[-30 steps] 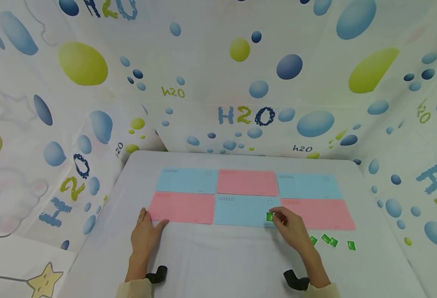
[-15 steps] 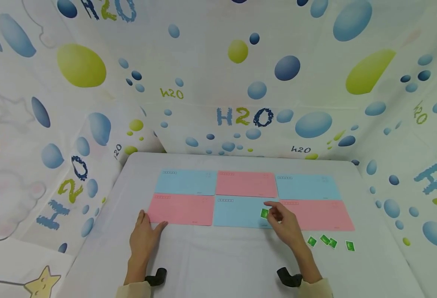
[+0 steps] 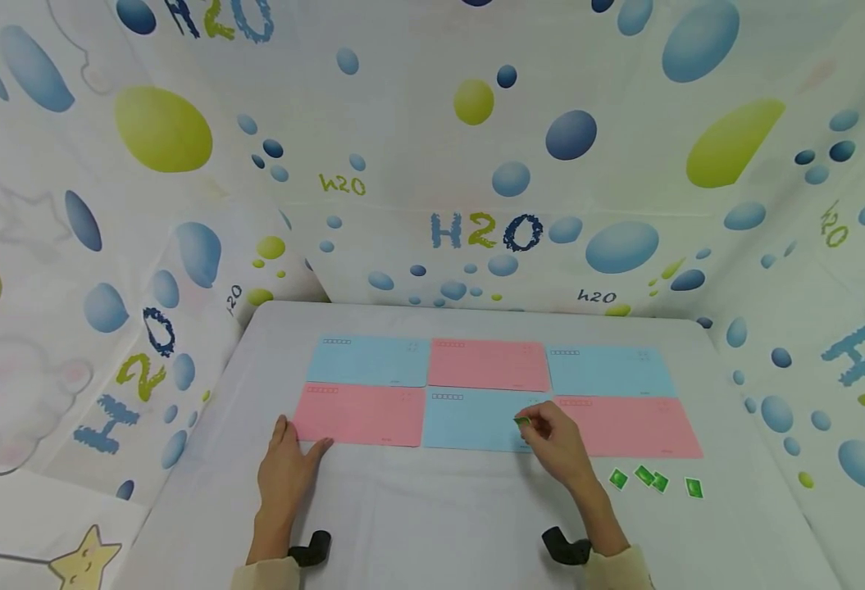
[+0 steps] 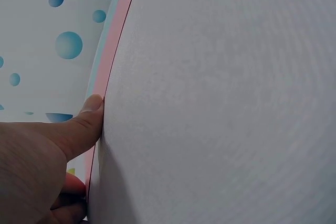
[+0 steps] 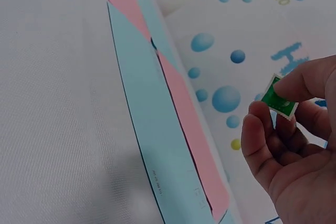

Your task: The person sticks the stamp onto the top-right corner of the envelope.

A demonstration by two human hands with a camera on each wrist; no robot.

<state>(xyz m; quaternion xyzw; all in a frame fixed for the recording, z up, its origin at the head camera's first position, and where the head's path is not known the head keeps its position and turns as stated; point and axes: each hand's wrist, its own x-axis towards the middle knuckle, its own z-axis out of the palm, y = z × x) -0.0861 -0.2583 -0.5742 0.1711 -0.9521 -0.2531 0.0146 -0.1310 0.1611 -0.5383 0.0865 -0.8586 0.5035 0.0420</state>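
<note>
My right hand [image 3: 561,449] pinches a green stamp [image 5: 278,98] with a white perforated border between thumb and fingers. In the head view it is over the right part of the front middle blue envelope [image 3: 465,428], and the stamp is tilted so little of its face shows. My left hand [image 3: 288,471] rests with fingers extended at the left front corner of the front left pink envelope [image 3: 361,416]. In the left wrist view, its thumb [image 4: 86,121] lies at that pink envelope's near edge.
Several loose green stamps [image 3: 619,478] lie on the white table [image 3: 417,524] at the right, two overlapping. A front right pink envelope [image 3: 639,426] and a back row of blue, pink [image 3: 489,365] and blue envelopes complete the grid. Printed curtains stand behind the table.
My right hand has shifted slightly left with the stamp. The stamp has turned from face-up to a tilted angle. My left hand stays in place.
</note>
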